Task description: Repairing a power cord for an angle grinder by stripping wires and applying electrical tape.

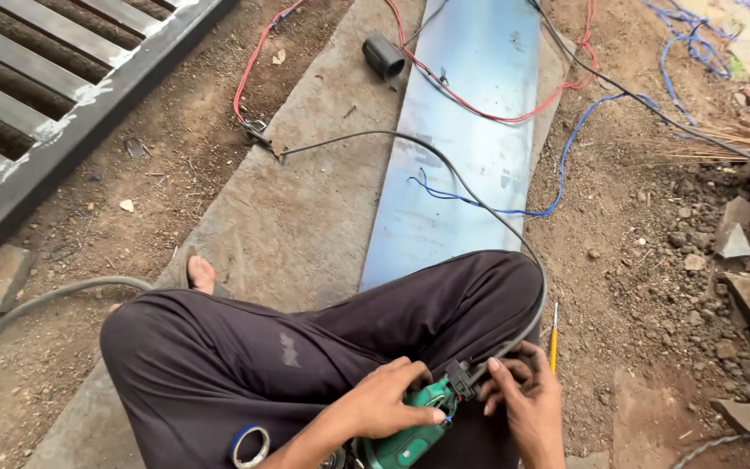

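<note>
Item: green power tool point(410, 434), at 6 o'clock in my view, on lap.
Left hand point(384, 401): palm down, grip wrapped over tool body.
Right hand point(527, 404): fingers curled, pinching black cable point(444, 165) at tool's end.
Risk, my judgement: cable looped over knee may snag on metal sheet point(466, 130) edge at 12 o'clock and jerk tool.

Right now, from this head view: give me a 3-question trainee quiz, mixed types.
1. True or false: the left hand rests on the green power tool.
2. What does the right hand grip? A) the black cord where it enters the tool B) the yellow-handled screwdriver C) the tape roll
3. Fill in: the red wire crosses the long ____ sheet.

Key: 1 true; 2 A; 3 metal.
</note>
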